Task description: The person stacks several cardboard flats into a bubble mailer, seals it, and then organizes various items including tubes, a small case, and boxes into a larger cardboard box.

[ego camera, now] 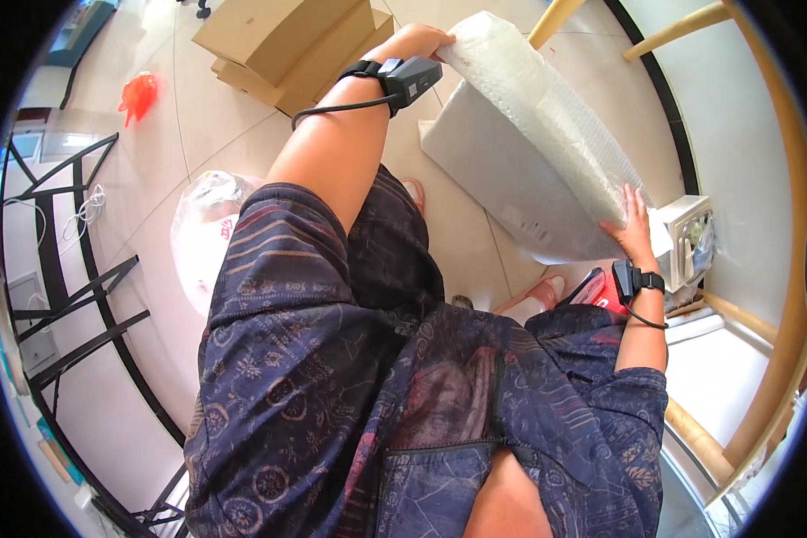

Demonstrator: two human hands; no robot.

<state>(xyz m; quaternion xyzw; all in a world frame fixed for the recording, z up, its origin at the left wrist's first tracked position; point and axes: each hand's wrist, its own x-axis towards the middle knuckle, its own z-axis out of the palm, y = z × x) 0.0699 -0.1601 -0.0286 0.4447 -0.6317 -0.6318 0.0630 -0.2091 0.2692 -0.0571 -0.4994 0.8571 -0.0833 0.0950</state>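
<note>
A large, flat bubble-wrapped package (531, 168) stands tilted on the floor before me, its grey side turned towards my legs. My left hand (425, 42) holds its far upper corner, with the fingertips partly hidden behind the wrap. Against the near right end of the same package, my right hand (631, 225) is pressed with its thumb and fingers spread across the edge. Both wrists wear a black strapped device. What is inside the wrap cannot be made out.
Stacked cardboard boxes (289, 47) stand beyond my left arm. A filled white plastic bag (205, 235) sits by my leg, and a red plastic bag (138, 97) lies farther left. Wooden legs (773, 376) and a white appliance (686, 232) border the right. Black metal frames (74, 316) line the left.
</note>
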